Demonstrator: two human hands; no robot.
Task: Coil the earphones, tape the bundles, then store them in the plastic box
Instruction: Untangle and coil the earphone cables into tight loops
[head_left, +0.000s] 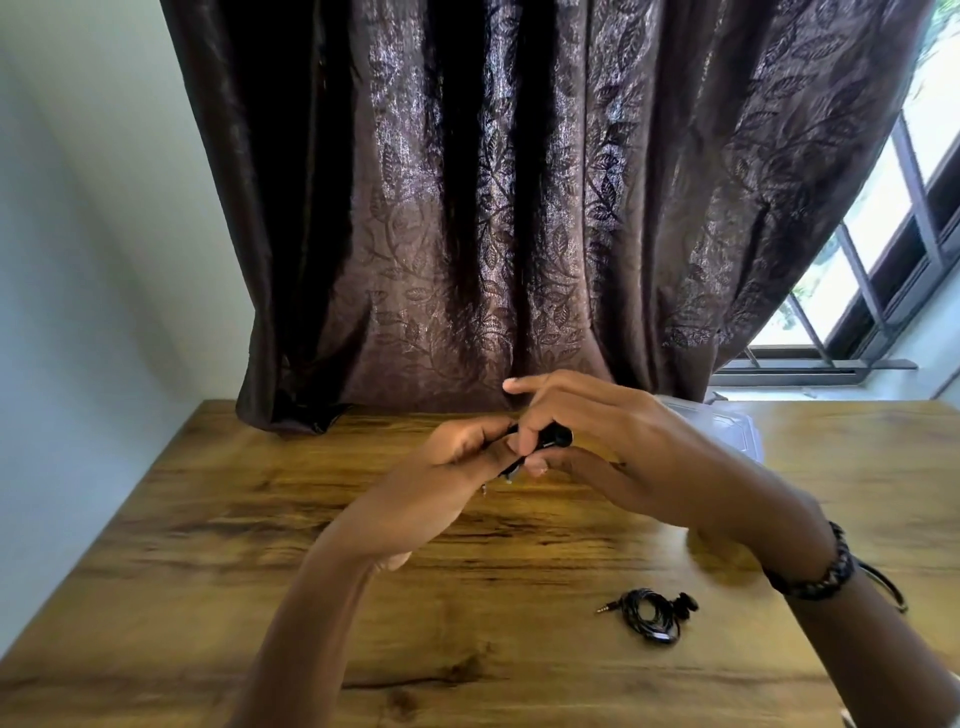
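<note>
Both hands work a black earphone bundle (545, 441) mid-surface, left hand (457, 467) gripping, right hand (587, 436) pinching; another coiled earphone (654, 613) lies near the right edge; plastic box (727, 426) awaits behind; storing remains.

Single head cam, wide-angle, looks fwd & down over table (208, 597) toward curtain (519, 208), close to hands.

Wooden table (260, 545): coiled earphones (652, 613) near right; plastic box (727, 426) far right.
</note>
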